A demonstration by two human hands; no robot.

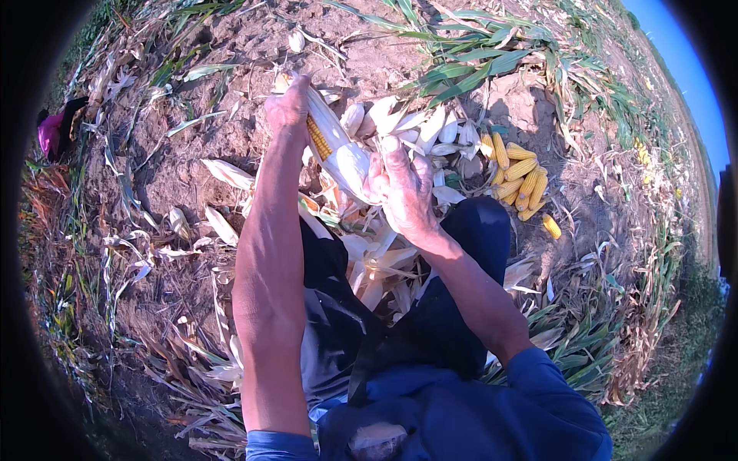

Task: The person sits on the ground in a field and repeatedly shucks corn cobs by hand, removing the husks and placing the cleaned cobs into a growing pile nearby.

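Between my hands is an ear of corn [318, 138], partly husked, with yellow kernels showing on its left side. My left hand [289, 105] is closed around its upper end. My right hand [403, 181] grips the pale husk [351, 167] at the lower end. Several ears in pale husks [383, 115] lie on the soil just beyond my hands. Loose dry husks [377, 265] are heaped between my knees. A pile of bare yellow corn cobs [522, 176] sits to the right, beyond my right knee.
Green corn stalks and leaves [478, 66] lie at the top right, with more leaves [576, 346] at the lower right. Unhusked ears [221, 226] are scattered at the left. A pink and black item [51, 133] is at the far left edge.
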